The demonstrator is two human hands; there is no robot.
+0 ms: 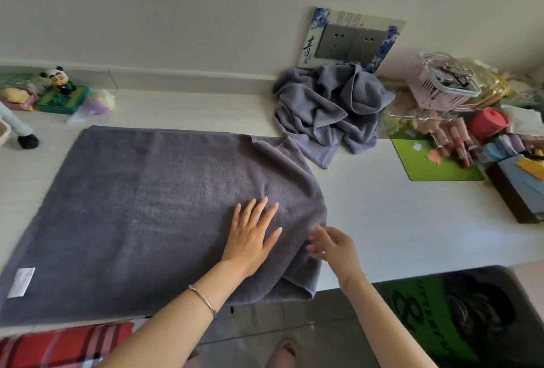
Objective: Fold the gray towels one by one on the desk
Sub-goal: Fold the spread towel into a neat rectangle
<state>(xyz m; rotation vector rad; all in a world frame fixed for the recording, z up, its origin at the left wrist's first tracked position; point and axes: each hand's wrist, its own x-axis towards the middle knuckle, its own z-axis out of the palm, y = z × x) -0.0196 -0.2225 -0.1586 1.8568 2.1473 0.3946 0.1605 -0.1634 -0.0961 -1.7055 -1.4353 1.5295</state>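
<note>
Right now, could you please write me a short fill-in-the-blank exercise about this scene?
The left hand rests flat on the spread dark gray towel, the right hand at its ____ edge.
The towel's white label sits at its near ____ corner.
The plastic basket beside the crumpled gray towel heap is ____.
Missing: right; left; pink.

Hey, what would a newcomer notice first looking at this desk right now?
The big gray towel spread flat over the left of the desk, the left hand resting flat on it and the right hand at its right edge. Behind it lies a crumpled gray towel, below the wall socket.
</note>
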